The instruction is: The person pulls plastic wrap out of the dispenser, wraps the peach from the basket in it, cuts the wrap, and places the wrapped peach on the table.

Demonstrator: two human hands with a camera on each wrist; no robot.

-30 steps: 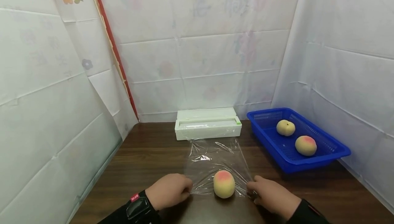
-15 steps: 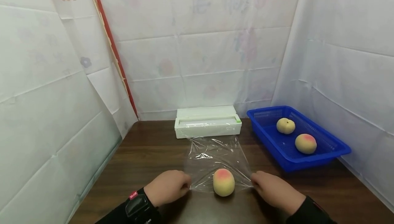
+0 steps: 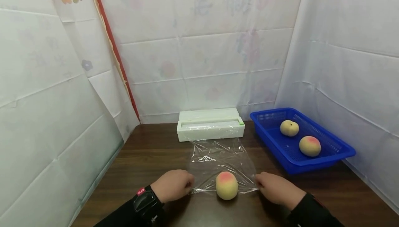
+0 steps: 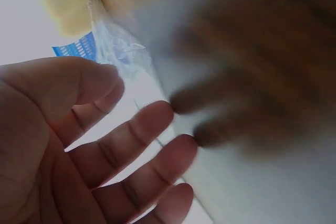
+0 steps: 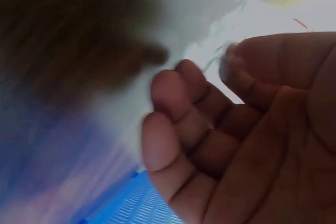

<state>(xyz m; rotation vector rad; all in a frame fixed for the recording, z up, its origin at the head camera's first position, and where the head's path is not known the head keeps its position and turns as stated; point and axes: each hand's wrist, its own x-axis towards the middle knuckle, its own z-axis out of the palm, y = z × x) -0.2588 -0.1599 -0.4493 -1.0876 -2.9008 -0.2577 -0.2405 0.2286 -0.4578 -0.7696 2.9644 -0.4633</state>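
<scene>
On the table (image 3: 149, 157), see clear plastic film (image 3: 212, 161) pinched at the near corners by left hand (image 3: 174, 185) and right hand (image 3: 277, 189). Pulled slightly wider since a second ago, so likely easier to control, with the peach (image 3: 227, 186) midway along that edge.

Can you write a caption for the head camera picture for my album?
Left hand and right hand pinch clear film running from a white box, a peach between them.

A blushed peach (image 3: 227, 186) sits at the near edge of creased clear film (image 3: 215, 156).
</scene>
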